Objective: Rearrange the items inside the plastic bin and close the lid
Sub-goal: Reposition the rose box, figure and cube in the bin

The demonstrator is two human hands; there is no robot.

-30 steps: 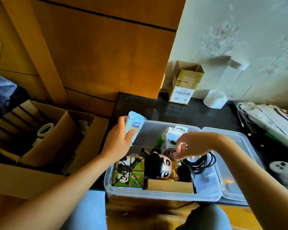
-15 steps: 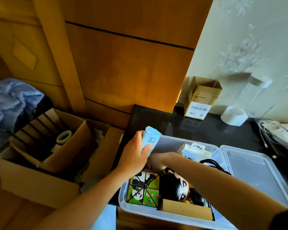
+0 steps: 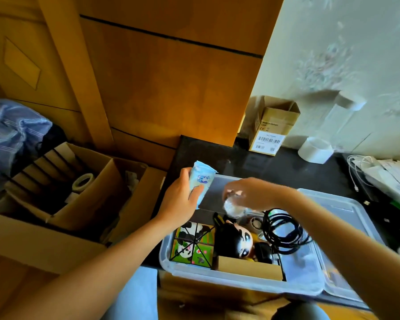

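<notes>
- The clear plastic bin (image 3: 240, 277) sits open on the dark worktop (image 3: 275, 167), directly below you; its lid (image 3: 346, 218) lies flat just to its right.
- Inside: a panda-print box (image 3: 191, 244) at the left, a black-haired doll (image 3: 234, 241) in the middle, a coiled black cable (image 3: 284, 232) to the right, a brown carton (image 3: 247, 267) along the near wall.
- Your left hand (image 3: 178, 204) holds a pale blue tissue pack (image 3: 200, 183) above the bin's far-left corner.
- Your right hand (image 3: 252, 192) pinches something small and clear, blurred, above the middle.
- Set each item low into the bare far strip, so nothing stands above the rim and the lid can seat.
</notes>
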